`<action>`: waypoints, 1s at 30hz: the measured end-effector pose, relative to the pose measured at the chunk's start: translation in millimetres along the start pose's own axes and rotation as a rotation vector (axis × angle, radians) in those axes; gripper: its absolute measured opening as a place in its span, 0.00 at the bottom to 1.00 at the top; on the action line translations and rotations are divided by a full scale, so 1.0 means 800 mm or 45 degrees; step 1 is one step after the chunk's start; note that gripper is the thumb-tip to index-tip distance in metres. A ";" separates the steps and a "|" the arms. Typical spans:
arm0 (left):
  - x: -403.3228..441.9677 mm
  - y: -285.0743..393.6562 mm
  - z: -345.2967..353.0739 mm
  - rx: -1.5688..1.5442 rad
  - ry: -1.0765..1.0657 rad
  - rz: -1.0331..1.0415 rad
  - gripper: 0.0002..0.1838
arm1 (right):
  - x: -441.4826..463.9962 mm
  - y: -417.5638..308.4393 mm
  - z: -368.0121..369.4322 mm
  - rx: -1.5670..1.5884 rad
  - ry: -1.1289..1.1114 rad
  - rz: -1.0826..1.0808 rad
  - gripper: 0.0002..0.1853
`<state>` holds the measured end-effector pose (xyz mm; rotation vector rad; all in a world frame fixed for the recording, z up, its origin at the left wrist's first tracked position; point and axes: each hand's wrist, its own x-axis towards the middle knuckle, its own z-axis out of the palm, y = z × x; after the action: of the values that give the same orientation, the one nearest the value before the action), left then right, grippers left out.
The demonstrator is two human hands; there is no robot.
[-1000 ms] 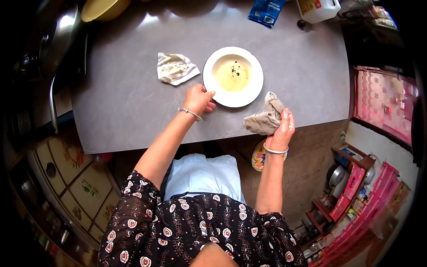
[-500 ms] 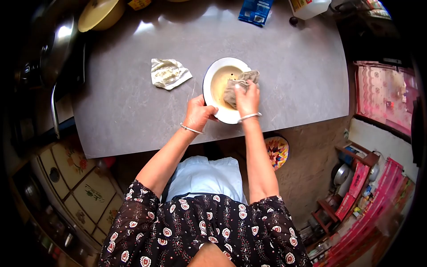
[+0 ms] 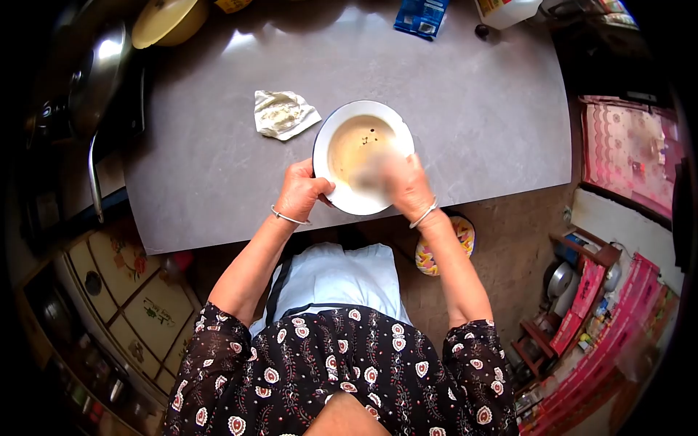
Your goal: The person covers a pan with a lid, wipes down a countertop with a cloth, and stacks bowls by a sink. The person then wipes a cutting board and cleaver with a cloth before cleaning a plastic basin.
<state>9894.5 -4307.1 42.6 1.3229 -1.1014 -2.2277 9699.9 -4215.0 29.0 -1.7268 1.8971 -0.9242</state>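
A white enamel plate with a dark rim (image 3: pixel 331 138) is held near the table's front edge. My left hand (image 3: pixel 302 192) grips its lower left rim, thumb on top. Dark specks lie on the plate's yellowish, wet-looking middle. Over the plate's lower right part is my right hand (image 3: pixel 409 187), its fingers blurred by motion, closed on a grey-brown cloth (image 3: pixel 369 174) that is also smeared and mostly covered. Up and to the left of the plate, a crumpled whitish cloth (image 3: pixel 285 115) lies on the grey table (image 3: pixel 211 152).
A yellow bowl (image 3: pixel 169 23) and a lidded pan (image 3: pixel 102 69) are at the far left. At the back stand a blue packet (image 3: pixel 422 16) and a white jug (image 3: pixel 507 11). Under the table's front edge shows a colourful round seat (image 3: pixel 462 236).
The cloth in my right hand has come from right of the plate onto it and moved down over its surface. My left hand has taken hold of the rim, and the plate is nearer me.
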 end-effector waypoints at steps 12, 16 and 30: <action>-0.007 0.014 -0.010 -0.187 0.115 0.121 0.14 | -0.010 -0.049 0.010 -0.420 0.048 0.012 0.17; -0.001 0.006 -0.012 -0.208 0.079 0.074 0.14 | -0.032 -0.095 0.021 0.394 -0.122 0.210 0.17; -0.016 -0.011 -0.043 -0.184 0.020 0.016 0.13 | -0.022 -0.082 0.047 -0.205 -0.082 0.002 0.09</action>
<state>9930.7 -4308.9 33.9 1.2678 -0.9213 -2.2377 9774.7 -4206.1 46.6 -1.8225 1.9776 -0.7232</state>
